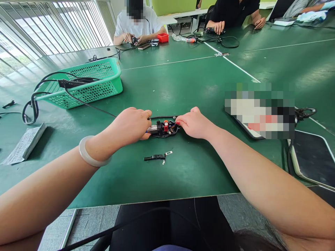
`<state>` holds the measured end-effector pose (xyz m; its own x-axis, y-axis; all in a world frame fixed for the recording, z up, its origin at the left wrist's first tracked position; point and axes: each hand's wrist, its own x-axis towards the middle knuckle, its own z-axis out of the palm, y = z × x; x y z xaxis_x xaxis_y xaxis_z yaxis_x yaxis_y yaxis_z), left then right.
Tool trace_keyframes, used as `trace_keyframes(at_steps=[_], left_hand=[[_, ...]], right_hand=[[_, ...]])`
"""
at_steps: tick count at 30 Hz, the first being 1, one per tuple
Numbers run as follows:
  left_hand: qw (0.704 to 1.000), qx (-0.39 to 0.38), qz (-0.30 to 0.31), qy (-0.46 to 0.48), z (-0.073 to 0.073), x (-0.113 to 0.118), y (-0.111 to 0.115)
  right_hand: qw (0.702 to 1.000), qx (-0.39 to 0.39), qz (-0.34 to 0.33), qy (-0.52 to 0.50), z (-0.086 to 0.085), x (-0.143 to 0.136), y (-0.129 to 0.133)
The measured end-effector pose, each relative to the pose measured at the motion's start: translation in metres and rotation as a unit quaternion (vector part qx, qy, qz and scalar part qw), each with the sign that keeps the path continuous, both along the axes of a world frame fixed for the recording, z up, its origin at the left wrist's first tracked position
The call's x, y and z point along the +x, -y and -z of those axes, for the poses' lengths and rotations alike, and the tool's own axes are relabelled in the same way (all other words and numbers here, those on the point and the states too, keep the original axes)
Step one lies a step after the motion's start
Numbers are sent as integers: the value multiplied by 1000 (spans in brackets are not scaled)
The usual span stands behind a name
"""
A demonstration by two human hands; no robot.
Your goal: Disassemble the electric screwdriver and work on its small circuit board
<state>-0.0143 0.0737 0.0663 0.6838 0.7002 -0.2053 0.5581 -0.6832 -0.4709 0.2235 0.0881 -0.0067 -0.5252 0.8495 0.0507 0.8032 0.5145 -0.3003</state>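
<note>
- Lying on the green surface (199, 177), the opened black device (165, 130) sits right of the green basket (96, 96) and nearer the person.
- Its long axis runs sideways, silver cylinder (152, 128) end pointing left.
- Left hand (132, 123): fingers clamped on that basketward end.
- Right hand (195, 123): fingers pinched at the end farther from the basket.
- Small black part (155, 157): likewise right of the basket, lengthwise sideways.

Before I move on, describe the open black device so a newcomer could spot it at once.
On the green table, look right of the mint basket and lower in the picture. There, the left hand and right hand hold the open black device between them. Unlike the slim loose part below it, it shows a red piece inside.
</note>
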Motion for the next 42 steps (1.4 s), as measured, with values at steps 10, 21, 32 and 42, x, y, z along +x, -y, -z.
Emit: trace_keyframes(at_steps=[10, 21, 32, 42], left_hand=[[1000, 9, -24, 14, 6, 2, 8], [963, -60, -116, 236, 24, -3, 77], [923, -103, -241, 283, 23, -27, 77], [792, 209, -466, 334, -80, -100, -52]], right_hand=[[997, 56, 38, 31, 7, -3, 7], [998, 44, 40, 12, 5, -3, 13], [999, 19, 48, -10, 2, -4, 16], [999, 17, 48, -4, 0, -6, 17]])
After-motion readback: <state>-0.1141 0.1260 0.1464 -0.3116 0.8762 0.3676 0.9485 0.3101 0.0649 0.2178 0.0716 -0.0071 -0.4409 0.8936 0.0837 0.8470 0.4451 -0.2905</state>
